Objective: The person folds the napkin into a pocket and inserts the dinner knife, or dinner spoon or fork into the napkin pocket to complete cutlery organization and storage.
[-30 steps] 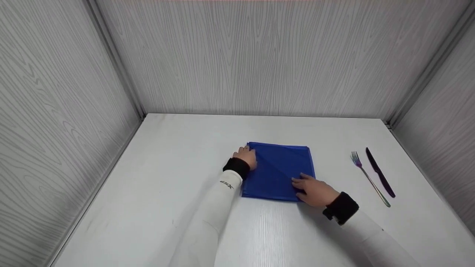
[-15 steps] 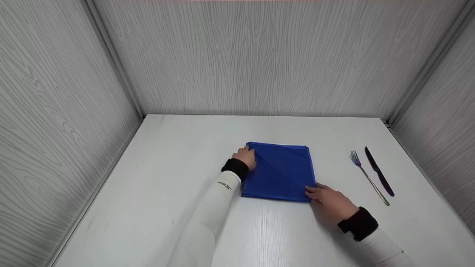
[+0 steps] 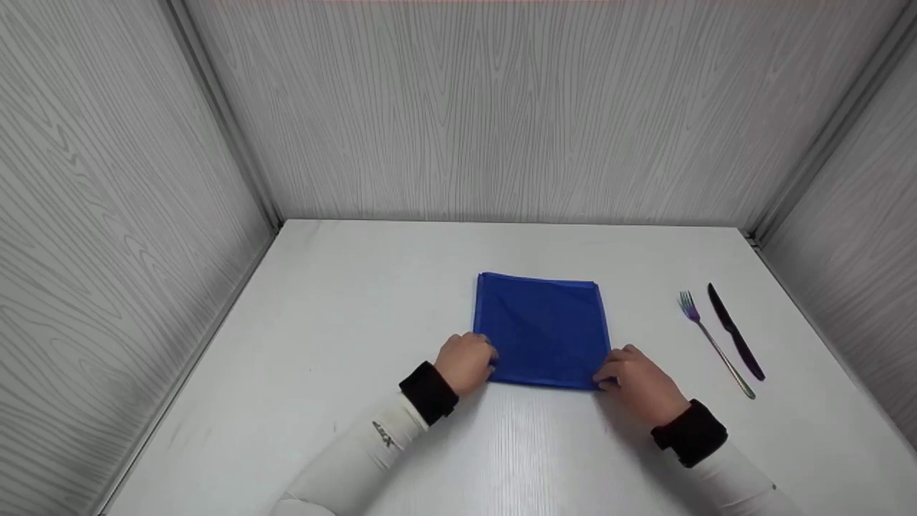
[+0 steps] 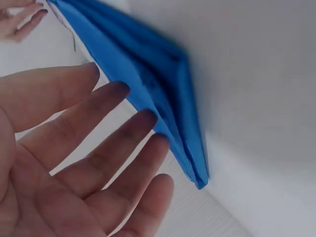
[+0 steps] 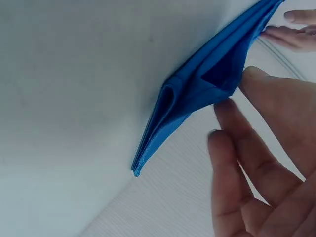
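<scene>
A folded blue cloth (image 3: 542, 326) lies as a rough square on the white table, its layered edges showing in both wrist views. My left hand (image 3: 467, 363) is at the cloth's near left corner. In the left wrist view its fingers (image 4: 106, 168) are spread and loosely straight, fingertips right at the cloth's edge. At the near right corner is my right hand (image 3: 637, 380). The right wrist view shows its thumb and forefinger pinching the lifted corner of the cloth's top layer (image 5: 224, 81), with the layers gaping below.
To the right of the cloth, a fork (image 3: 716, 345) with an iridescent sheen and a dark table knife (image 3: 736, 332) lie side by side. Grey wood-grain panels (image 3: 466, 107) rise along the back and both sides of the table (image 3: 358, 287).
My left hand has come down the cloth's left side from the far corner to the near one. The right hand has slid off the cloth's surface to its near right corner and pinches it.
</scene>
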### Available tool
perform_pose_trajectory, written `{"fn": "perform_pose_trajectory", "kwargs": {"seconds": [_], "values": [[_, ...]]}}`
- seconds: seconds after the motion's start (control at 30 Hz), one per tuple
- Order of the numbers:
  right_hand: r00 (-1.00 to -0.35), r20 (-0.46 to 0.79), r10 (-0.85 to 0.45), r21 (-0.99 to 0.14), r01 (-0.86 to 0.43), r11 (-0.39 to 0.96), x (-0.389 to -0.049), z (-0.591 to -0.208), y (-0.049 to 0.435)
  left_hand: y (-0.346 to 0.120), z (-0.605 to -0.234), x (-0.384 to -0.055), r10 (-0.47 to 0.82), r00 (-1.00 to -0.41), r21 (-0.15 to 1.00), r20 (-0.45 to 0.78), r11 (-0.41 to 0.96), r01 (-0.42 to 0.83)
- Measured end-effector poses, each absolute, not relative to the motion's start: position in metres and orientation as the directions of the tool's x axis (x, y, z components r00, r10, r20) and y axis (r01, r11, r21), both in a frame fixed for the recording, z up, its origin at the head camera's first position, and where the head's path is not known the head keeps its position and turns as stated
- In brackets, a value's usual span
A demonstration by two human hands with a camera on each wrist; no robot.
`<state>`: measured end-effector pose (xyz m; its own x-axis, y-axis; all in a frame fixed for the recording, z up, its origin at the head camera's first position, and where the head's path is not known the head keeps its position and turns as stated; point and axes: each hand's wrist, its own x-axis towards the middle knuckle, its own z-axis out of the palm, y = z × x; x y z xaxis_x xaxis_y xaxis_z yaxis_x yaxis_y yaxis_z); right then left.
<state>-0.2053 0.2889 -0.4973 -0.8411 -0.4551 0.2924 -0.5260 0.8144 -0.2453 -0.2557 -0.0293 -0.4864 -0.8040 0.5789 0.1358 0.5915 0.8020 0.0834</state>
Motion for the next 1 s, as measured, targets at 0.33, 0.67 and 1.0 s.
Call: {"fn": "perform_pose_trajectory", "kwargs": {"seconds": [0.33,0.67,1.0], "values": [[-0.844,0.233,-0.483,-0.174,-0.525,0.833,-0.2,-0.498,0.288,-0.042,-0.5,-0.243,0.578,-0.799,0.072,0.164,0.801,0.594],[-0.863,0.191,-0.468,-0.167,-0.498,0.851,-0.197,-0.496,0.287,-0.047,-0.503,-0.246,0.586,-0.781,-0.025,0.217,0.803,0.595],[-0.852,0.204,-0.483,-0.172,-0.517,0.839,-0.198,-0.497,0.287,-0.051,-0.502,-0.247,0.576,-0.772,-0.019,0.268,0.805,0.593]]}}
